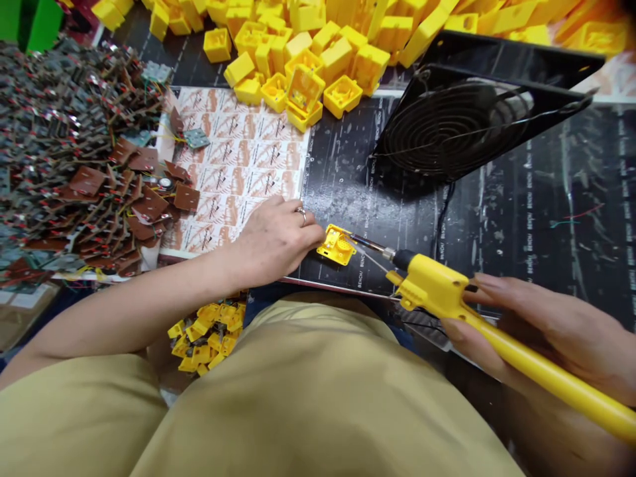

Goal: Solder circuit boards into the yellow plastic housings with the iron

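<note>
My left hand (278,232), with a ring on one finger, grips the left edge of a small yellow plastic housing (338,246) near the front edge of the black bench. The housing lies with its open inside facing up. My right hand (536,324) is closed around a yellow soldering gun (442,285) with a solder feed tube under its barrel. The iron's metal tip reaches the upper right part of the housing; whether it touches is too small to tell. My left fingertips are partly hidden behind the hand.
A heap of circuit boards (74,159) covers the left side beside a printed sheet (238,152). Yellow housings (308,59) are piled at the back. A black fan (462,126) stands at the back right. More yellow parts (209,338) sit low by my lap.
</note>
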`<state>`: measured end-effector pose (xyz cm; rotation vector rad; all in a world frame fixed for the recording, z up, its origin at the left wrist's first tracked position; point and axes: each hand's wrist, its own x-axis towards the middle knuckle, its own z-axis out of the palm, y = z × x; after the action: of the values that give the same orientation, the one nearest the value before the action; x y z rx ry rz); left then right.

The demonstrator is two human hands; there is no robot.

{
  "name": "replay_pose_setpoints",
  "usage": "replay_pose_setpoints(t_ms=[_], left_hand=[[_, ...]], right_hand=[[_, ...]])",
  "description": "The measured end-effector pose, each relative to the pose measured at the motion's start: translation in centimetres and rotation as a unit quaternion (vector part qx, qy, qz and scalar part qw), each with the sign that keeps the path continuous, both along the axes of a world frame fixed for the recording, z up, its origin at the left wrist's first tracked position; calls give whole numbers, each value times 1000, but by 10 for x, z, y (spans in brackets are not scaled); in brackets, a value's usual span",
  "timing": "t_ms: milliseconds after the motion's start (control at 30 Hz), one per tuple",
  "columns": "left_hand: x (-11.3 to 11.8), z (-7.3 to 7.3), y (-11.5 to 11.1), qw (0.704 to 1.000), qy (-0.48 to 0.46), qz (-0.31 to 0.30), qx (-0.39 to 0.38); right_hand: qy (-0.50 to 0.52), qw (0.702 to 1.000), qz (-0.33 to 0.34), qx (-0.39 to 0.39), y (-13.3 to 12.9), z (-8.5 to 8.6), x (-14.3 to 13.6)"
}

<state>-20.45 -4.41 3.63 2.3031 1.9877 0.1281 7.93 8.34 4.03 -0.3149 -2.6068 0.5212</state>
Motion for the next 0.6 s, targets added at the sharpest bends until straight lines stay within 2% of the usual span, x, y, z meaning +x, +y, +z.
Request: replay_pose_setpoints(t_ms=[100, 167, 233, 400, 600], left_hand=[[3, 1, 1, 999, 2, 17, -40], [4, 3, 4, 997, -9, 37, -64], [5, 6, 8, 994, -21, 53, -92], [6, 15, 21, 980, -89, 93, -150], [3, 16, 28, 966, -153, 113, -177]], right_hand=[[28, 998, 53, 27, -8, 10, -9], [44, 998, 36, 20, -12, 12, -10], [48, 998, 30, 7, -14, 11, -9], [38, 996, 81, -30, -16, 8, -4], [29, 997, 64, -17, -18, 4, 2]])
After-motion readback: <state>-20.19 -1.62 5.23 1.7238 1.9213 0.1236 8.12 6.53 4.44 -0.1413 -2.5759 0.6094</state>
